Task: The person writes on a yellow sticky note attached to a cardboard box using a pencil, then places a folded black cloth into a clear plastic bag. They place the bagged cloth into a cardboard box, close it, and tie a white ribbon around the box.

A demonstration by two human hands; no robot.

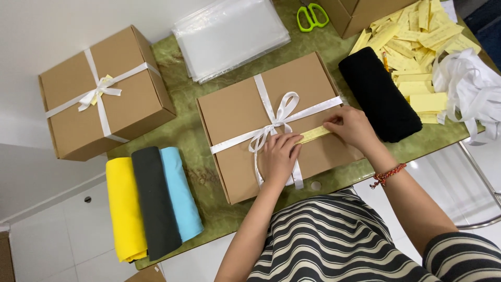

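Observation:
A flat brown cardboard box (237, 112) lies on the green table in front of me, tied crosswise with a white ribbon (277, 116) knotted in a bow. A small yellow paper strip (314, 134) lies on the lid just right of the bow. My left hand (280, 156) presses down on the strip's left end and the ribbon tails. Fingers of my right hand (350, 127) pinch the strip's right end near the ribbon band. A red bead bracelet sits on my right wrist.
A second ribbon-tied brown box (128, 102) stands at the left. Rolled yellow, dark grey and light blue cloths (152, 201) lie at the front left; a black roll (380, 94) sits to the right. Clear plastic bags (232, 34), green scissors (311, 15), yellow paper strips (417, 39) and loose white ribbon (469, 83) are behind.

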